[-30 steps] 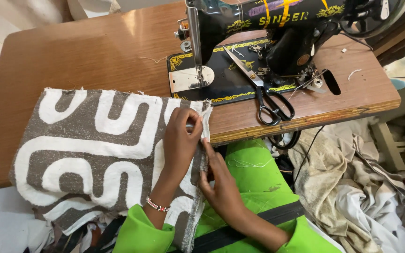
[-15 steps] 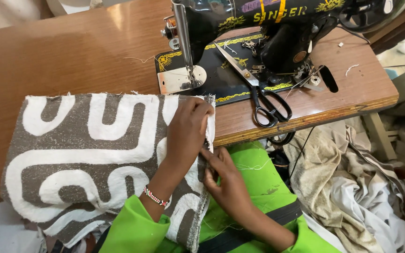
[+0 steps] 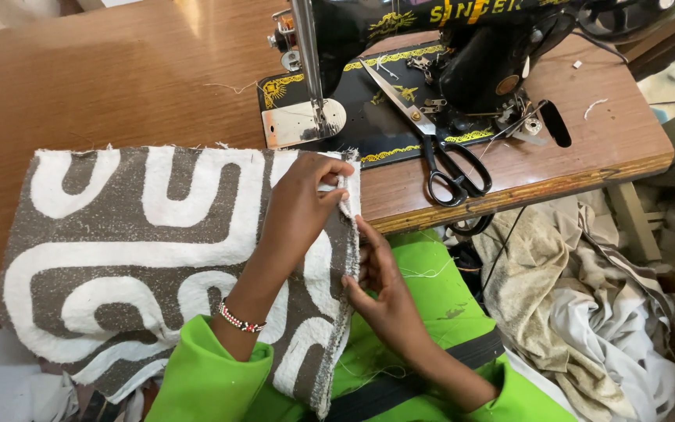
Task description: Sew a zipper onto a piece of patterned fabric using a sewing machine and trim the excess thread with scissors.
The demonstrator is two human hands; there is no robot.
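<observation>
Your left hand pinches cloth edge at top | right hand grips same edge lower | edge runs toward you, hanging off table | needle beyond left hand.

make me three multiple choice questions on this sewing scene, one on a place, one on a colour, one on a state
1. Where do the scissors lie?
A. on the sewing machine's base and the wooden table
B. on the patterned fabric
C. on the pile of cloth on the floor

2. What colours is the fabric?
A. red and black
B. brown-grey with white curving bands
C. plain blue

3. What are the hands doing?
A. both rest flat on bare table
B. both pinch the fabric's right edge
C. one holds the scissors

Answers:
1 A, the blades rest on the black base, the handles on the wood.
2 B, white bands wind across the brown-grey ground.
3 B, the left hand and the right hand grip the folded edge.
</observation>
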